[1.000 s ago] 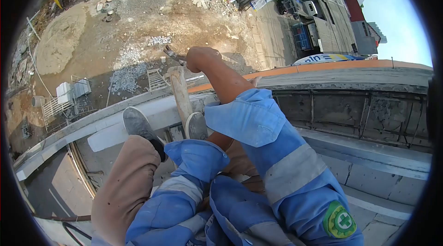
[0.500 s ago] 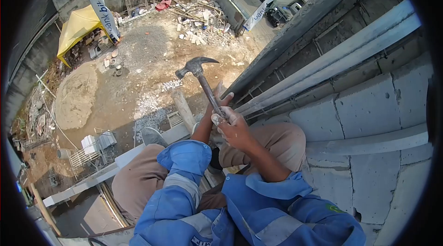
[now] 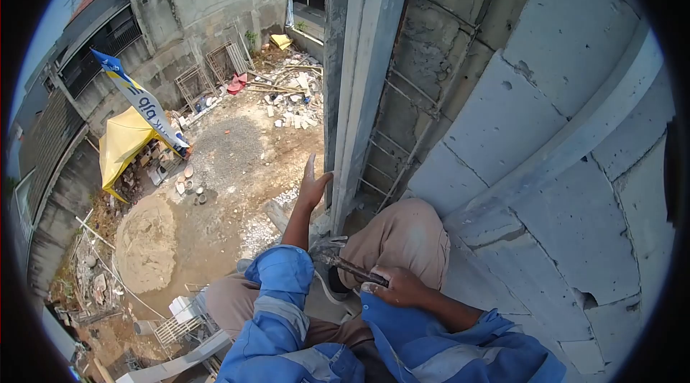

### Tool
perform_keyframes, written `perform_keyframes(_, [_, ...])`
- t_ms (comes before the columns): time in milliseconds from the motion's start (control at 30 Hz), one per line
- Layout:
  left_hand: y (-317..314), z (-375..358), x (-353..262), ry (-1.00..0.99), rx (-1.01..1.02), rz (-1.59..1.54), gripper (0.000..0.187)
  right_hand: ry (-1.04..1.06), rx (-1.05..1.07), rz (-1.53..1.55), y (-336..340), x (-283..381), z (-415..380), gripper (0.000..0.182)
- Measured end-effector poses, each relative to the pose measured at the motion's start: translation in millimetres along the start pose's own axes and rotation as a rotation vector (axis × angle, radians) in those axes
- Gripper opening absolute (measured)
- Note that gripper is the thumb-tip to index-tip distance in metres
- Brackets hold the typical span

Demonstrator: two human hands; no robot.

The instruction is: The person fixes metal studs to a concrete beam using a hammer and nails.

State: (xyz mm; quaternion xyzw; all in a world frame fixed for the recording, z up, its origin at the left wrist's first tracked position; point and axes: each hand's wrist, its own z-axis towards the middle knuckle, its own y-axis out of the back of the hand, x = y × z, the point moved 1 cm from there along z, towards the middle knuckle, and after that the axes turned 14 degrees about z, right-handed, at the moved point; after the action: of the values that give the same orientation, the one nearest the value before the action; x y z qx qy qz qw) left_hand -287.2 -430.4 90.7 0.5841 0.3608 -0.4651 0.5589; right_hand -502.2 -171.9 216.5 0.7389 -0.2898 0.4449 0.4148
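Note:
My left hand [image 3: 313, 186] is raised at the edge of the upright grey column [image 3: 359, 95], thumb and fingers apart; part of it is hidden behind the column's edge. In my right hand [image 3: 399, 287] is the wooden handle of a claw hammer [image 3: 350, 265], held low over my lap. The hammer's head lies at the left end of the handle, beside my bent knee [image 3: 402, 239]. Both forearms come out of blue sleeves.
A light block wall [image 3: 532, 139] with a curved ledge rises on the right. Steel bars [image 3: 413, 103] cross the recess beside the column. Far below are a sand pile [image 3: 146, 243], a yellow canopy [image 3: 128, 142], a banner [image 3: 144, 103] and rubble [image 3: 298, 99].
The hammer has come down from in front of me to my lap in my right hand. My left hand has moved left, away from the hammer, to the column. The view has turned.

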Motion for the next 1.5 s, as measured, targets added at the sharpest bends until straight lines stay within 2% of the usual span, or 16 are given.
perform_keyframes(67, [9.9, 2.8, -4.7, -0.056, 0.146, -0.075, 0.075, 0.01, 0.076, -0.071, -10.3, -7.2, 8.1, 0.048])
perform_keyframes(133, [28.8, -7.7, -26.6, 0.252, 0.246, -0.23, 0.075, 0.023, 0.073, -0.05, -11.0, -2.2, 13.6, 0.049])
perform_keyframes(267, [25.7, 15.1, 14.7, 0.081, 0.096, -0.269, 0.078, -0.057, 0.084, 0.03, -9.3, -4.3, 22.8, 0.055])
perform_keyframes(400, [41.2, 16.1, -20.0, -0.016, 0.09, -0.137, 0.082, -0.024, 0.12, 0.141, -10.9, -12.0, 29.1, 0.069])
perform_keyframes(567, [59.5, 25.1, -46.9, -0.056, 0.067, 0.133, 0.078, 0.074, 0.075, 0.12, -11.7, -22.1, 36.5, 0.069])
perform_keyframes(633, [66.5, 8.6, -73.8, 0.032, 0.366, 0.119, 0.068, -0.022, 0.138, 0.084, -7.1, -5.3, 32.8, 0.068])
perform_keyframes(667, [73.2, 5.2, -86.4, -0.09, 0.333, 0.278, 0.058, 0.02, 0.094, 0.03, -15.9, -20.4, 39.6, 0.067])
perform_keyframes(767, [75.4, 12.7, -97.4, -0.025, 0.32, 0.217, 0.055, 0.019, 0.072, -0.056, -21.4, -20.5, 45.8, 0.065])
perform_keyframes(833, [67.4, 20.2, -95.1, -0.109, 0.188, 0.239, 0.052, 0.066, 0.052, -0.088, -25.4, -25.5, 51.1, 0.064])
perform_keyframes(900, [63.2, 25.9, -97.4, -0.024, 0.017, 0.145, 0.052, -0.015, 0.159, -0.146, -27.3, -25.9, 52.0, 0.063])
perform_keyframes(1000, [63.5, 24.0, -109.1, -0.009, 0.144, 0.309, 0.051, -0.02, 0.211, -0.171, -25.4, -20.7, 51.4, 0.062])
perform_keyframes(1133, [69.3, 27.5, -106.6, -0.042, 0.092, 0.14, 0.054, -0.037, 0.264, -0.205, -21.3, -18.4, 51.6, 0.063])
perform_keyframes(1200, [65.0, 25.2, -102.8, -0.054, 0.121, 0.324, 0.067, -0.043, 0.281, -0.2, -24.0, -16.4, 51.5, 0.064])
perform_keyframes(1300, [69.3, 21.8, -117.7, 0.008, 0.193, 0.183, 0.077, -0.036, 0.297, -0.206, -23.6, -17.6, 53.5, 0.065])
perform_keyframes(1400, [64.3, 14.2, -135.8, -0.028, 0.029, 0.33, 0.08, -0.016, 0.289, -0.226, -24.6, -17.8, 53.5, 0.066])
perform_keyframes(1500, [63.5, 22.5, -108.1, -0.151, 0.049, 0.32, 0.074, -0.038, 0.331, -0.241, -23.0, -12.7, 49.2, 0.067])
